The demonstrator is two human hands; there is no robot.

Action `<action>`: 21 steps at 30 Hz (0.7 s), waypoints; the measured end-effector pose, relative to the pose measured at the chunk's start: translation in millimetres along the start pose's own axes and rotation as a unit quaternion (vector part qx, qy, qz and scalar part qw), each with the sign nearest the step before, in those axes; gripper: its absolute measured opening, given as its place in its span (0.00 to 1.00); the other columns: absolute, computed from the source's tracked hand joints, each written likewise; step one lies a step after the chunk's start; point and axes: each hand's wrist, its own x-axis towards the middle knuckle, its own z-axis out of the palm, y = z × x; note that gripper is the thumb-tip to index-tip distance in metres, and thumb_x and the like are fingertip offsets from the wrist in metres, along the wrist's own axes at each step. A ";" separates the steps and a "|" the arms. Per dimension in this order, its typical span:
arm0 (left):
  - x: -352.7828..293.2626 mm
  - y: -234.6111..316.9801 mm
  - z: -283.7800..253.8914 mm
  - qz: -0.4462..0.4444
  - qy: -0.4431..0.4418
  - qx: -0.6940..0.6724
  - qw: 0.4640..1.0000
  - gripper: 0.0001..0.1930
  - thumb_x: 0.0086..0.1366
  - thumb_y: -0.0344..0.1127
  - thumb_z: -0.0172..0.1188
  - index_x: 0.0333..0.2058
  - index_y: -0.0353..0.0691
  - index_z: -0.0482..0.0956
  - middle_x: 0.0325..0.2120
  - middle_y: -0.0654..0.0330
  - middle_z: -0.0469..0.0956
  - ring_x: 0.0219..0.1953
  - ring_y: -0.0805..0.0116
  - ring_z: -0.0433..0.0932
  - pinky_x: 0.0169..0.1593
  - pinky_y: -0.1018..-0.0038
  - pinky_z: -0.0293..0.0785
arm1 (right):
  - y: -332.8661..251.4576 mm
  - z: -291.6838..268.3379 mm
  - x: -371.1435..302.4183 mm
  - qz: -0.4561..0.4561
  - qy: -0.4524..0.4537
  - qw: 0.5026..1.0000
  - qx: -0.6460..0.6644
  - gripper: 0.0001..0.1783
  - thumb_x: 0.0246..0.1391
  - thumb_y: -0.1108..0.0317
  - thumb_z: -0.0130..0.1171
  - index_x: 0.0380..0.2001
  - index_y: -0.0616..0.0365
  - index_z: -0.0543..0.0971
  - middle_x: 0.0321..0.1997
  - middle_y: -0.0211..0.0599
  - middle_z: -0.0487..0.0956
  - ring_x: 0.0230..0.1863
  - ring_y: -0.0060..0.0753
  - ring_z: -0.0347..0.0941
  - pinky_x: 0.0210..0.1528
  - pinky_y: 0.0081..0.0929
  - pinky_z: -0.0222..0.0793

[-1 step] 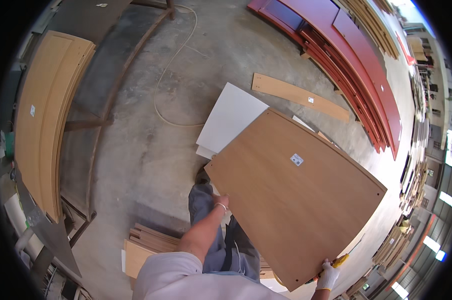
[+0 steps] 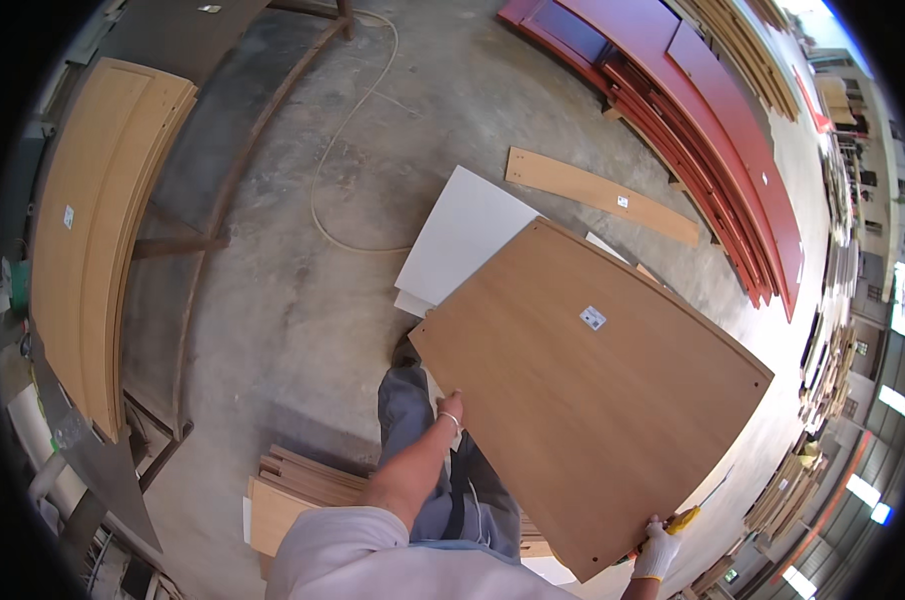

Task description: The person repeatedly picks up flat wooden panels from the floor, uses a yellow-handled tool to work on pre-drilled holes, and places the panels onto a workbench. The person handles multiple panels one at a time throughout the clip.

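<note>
Head view: brown panel [image 2: 593, 400] is the landmark, large, in front of the person, wide side slanting across; pale sticker [image 2: 593, 318] on its upper face, dark holes near its corners.
Left hand [image 2: 451, 405]: bare, at the panel's left edge; fingers curled in, closed on that edge. Fingertips hidden, so can't tell how far they reach under.
Left arm: forearm [image 2: 413, 460] slants up and right from a pale short sleeve [image 2: 348, 535] to the panel's left edge; light bracelet [image 2: 451, 418] at the wrist.
Right hand [image 2: 658, 552]: white glove, against the panel's lower right edge, near its bottom corner; wrist below, fingers up. Closed around a yellow-handled tool [image 2: 684, 522], thin shaft pointing up and away from the panel.
Right arm: only a short stretch shows, below the panel's bottom corner.
White board [image 2: 463, 240]: partly covered by the panel, sticking out past its upper left edge.
Narrow board [image 2: 583, 190]: on the floor beyond the panel's far edge, apart from it.
Red panels [image 2: 718, 150]: stacked, farther off past the panel's upper right.
Light wood panels [image 2: 103, 240]: stacked well left of the panel.
Legs [image 2: 403, 400]: grey trousers, just left of the panel.
</note>
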 end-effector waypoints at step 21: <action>-81.7 -17.1 6.6 -0.187 -0.217 -0.283 0.915 0.23 0.65 0.47 0.62 0.54 0.41 0.73 0.50 0.56 0.77 0.53 0.54 0.76 0.54 0.50 0.73 | -10.1 -38.7 -17.6 -0.073 -0.095 0.993 0.017 0.17 0.45 0.81 0.55 0.42 0.62 0.74 0.29 0.24 0.70 0.25 0.15 0.63 0.26 0.17 0.60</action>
